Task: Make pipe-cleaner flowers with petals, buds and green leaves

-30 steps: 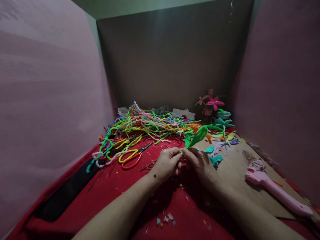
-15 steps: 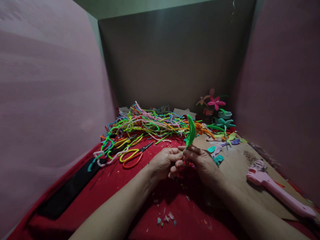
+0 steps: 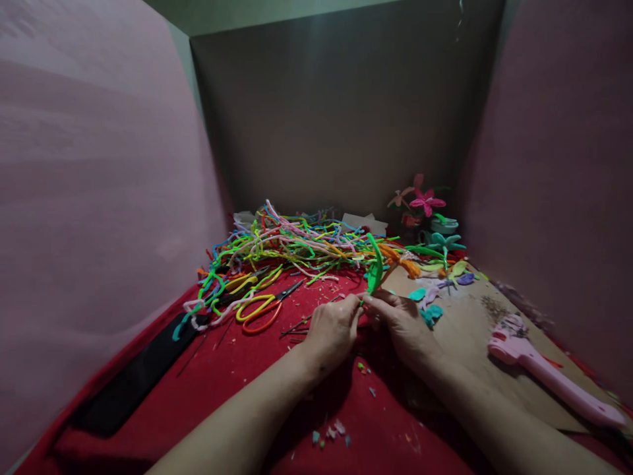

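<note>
Evidently, the left hand point(image 3: 332, 331) and right hand point(image 3: 403, 324) are pinching the base of the green leaf point(image 3: 376, 271) between their fingertips above the red cloth point(image 3: 368, 429), apparently so it is standing clear.

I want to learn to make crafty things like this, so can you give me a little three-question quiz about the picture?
1. Fill in: the scissors lie on the ___ cloth.
2. True or false: the left hand and right hand meet at the lower end of the green leaf-shaped piece.
3. Which lies on the brown board? A, scissors; B, pink tool; C, black strip.

Key: 1, red; 2, true; 3, B.
</note>
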The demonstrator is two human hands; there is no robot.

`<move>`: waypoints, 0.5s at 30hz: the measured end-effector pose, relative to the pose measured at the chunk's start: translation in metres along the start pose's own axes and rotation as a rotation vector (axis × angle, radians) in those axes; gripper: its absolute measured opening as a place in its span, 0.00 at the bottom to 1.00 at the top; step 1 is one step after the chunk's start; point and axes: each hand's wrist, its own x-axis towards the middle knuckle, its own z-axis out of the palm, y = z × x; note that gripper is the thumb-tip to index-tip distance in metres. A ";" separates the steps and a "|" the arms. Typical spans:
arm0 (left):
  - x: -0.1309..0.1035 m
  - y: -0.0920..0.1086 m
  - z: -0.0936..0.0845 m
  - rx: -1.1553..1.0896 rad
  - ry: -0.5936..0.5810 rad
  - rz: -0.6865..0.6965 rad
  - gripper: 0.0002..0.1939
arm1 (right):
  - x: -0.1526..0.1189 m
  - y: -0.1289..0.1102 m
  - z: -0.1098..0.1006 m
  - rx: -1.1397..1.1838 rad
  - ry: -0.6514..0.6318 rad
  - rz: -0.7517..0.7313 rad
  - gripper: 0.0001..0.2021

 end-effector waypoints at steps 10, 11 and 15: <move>0.000 0.004 -0.003 0.167 -0.063 -0.003 0.12 | -0.003 -0.010 0.003 -0.160 0.038 0.038 0.17; 0.000 0.004 -0.003 0.142 -0.058 -0.007 0.12 | -0.003 -0.010 0.003 -0.168 0.037 0.042 0.18; 0.002 0.002 -0.004 -0.018 -0.027 -0.059 0.11 | -0.003 -0.013 0.005 -0.074 -0.016 0.021 0.17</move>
